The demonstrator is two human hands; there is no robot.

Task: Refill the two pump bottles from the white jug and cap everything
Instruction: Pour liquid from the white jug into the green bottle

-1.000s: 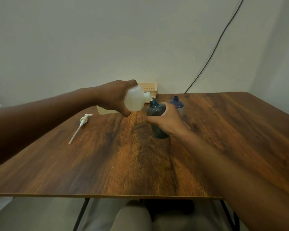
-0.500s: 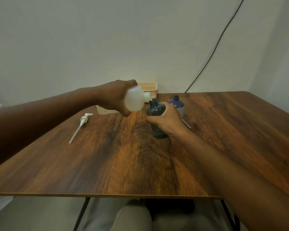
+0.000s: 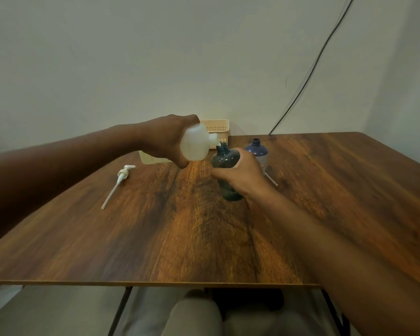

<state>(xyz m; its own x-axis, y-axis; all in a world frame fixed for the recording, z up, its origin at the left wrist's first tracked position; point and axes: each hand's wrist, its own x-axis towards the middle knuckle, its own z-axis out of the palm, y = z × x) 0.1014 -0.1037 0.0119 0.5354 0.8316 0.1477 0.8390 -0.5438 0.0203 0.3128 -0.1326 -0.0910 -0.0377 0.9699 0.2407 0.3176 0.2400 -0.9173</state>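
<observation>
In the middle of the frame, the left hand [image 3: 166, 139] grips the tipped jug [image 3: 195, 145], spout at the teal bottle [image 3: 227, 163] mouth. The right hand [image 3: 242, 175] is wrapped around that bottle on the surface [image 3: 179, 234].

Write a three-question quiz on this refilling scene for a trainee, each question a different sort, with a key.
1. True or false: the white plastic jug stands upright on the wooden table.
2. Which hand steadies the dark teal plastic bottle? A) left hand B) right hand C) neither
3. Fill in: the white pump head with its long dip tube lies on the table to the person's ____ of the teal bottle.

Key
1. False: the left hand holds it tilted, spout at the teal bottle's open neck.
2. B. The blue plastic bottle behind it stands uncapped and unheld.
3. Left.
</observation>
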